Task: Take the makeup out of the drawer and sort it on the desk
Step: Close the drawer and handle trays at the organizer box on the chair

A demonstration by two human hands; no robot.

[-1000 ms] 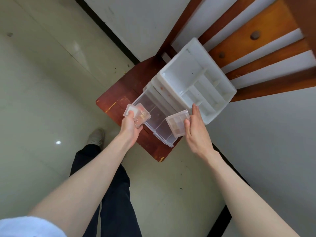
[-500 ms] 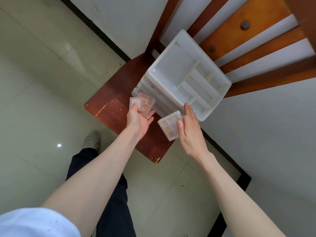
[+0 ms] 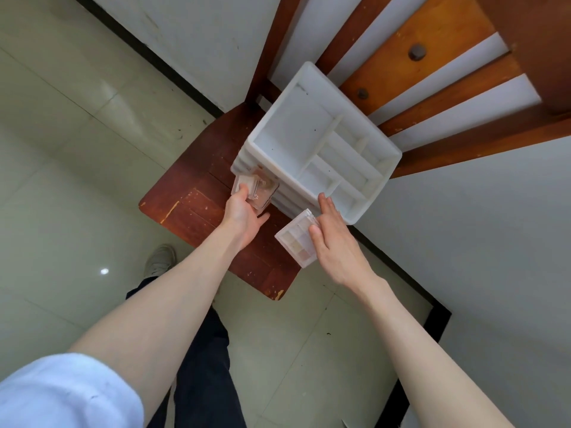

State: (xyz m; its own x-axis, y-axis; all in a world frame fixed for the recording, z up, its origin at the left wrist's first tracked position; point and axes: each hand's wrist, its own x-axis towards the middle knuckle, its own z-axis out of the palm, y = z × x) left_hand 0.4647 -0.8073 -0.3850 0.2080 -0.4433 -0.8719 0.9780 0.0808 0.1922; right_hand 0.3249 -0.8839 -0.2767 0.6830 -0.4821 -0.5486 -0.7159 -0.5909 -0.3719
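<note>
Standing on a small reddish-brown wooden table [image 3: 197, 208], a white plastic organiser [image 3: 321, 149] shows a top tray split into several compartments, with drawer fronts stacked below on the side facing the person. The left hand [image 3: 244, 216] grips a pair of small clear cases [image 3: 255, 188], thumb on top and fingers curled underneath, holding them right against the organiser's lower left corner, in front of the drawer fronts; whether the cases touch the organiser cannot be told. The right hand [image 3: 335, 242] holds a clear eyeshadow palette [image 3: 298, 239] with pale pans in rows, the thumb pressed on its upper face and the remaining fingers running along its far edge and mostly hidden behind it; the forefinger points toward the near corner of the organiser. That palette hangs above the table's near right edge, apart from the cases in the other hand. Both forearms are bare, and a light blue sleeve [image 3: 65, 393] shows at the lower left. Dark trousers [image 3: 204, 366] and a pale shoe [image 3: 160, 261] appear over the glossy tiled floor [image 3: 61, 186]. Behind the organiser rise the wooden slats [image 3: 432, 44] of a piece of furniture against a white wall.
</note>
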